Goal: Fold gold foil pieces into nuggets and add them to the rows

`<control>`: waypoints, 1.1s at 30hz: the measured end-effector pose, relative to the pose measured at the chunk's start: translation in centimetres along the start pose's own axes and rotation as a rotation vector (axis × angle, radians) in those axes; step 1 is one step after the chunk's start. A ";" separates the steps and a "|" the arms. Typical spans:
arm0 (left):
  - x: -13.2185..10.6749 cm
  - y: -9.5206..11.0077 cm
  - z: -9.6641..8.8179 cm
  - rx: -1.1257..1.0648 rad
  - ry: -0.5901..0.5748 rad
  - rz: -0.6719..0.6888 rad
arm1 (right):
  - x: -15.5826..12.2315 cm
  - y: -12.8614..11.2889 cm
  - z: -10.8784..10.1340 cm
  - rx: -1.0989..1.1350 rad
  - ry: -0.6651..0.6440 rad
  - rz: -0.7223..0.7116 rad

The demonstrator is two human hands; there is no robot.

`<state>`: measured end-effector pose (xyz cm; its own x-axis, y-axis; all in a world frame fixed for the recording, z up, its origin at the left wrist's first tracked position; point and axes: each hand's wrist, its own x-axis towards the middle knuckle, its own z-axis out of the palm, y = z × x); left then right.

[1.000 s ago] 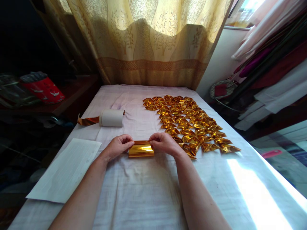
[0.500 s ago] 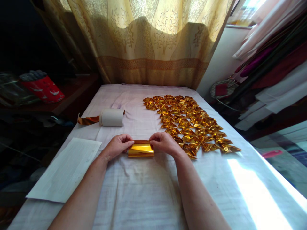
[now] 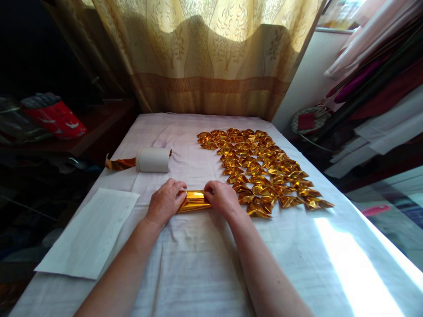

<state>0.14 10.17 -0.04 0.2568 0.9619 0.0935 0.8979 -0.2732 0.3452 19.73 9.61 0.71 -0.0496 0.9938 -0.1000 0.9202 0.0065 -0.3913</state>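
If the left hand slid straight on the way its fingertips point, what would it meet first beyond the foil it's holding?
Most likely the right hand, at the opposite end of the gold foil from the left hand; one view leaves the exact depth uncertain.

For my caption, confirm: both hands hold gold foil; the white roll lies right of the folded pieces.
Wrong side: the head view shows the white roll left of the folded pieces. The left hand and right hand do hold gold foil.
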 end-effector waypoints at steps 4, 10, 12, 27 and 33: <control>0.0 0.0 -0.4 0.085 0.007 0.108 | 0.0 0.1 -0.1 -0.016 0.028 -0.038; 0.1 0.1 -0.8 0.079 -0.039 0.158 | 0.2 0.4 -0.3 0.008 0.015 -0.200; 0.2 0.1 -0.8 0.060 -0.036 0.149 | 0.3 0.3 -0.5 0.012 0.032 -0.300; 0.1 0.4 -0.8 0.049 -0.062 0.109 | -2.9 -0.2 1.5 0.013 -0.004 -0.497; -0.1 0.7 -0.9 0.074 -0.065 0.105 | -4.9 0.3 1.4 -0.143 0.019 -0.527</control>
<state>0.41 9.91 1.03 0.3713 0.9263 0.0642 0.8879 -0.3745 0.2671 19.65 4.53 -0.22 -0.5128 0.8534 0.0935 0.8162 0.5184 -0.2552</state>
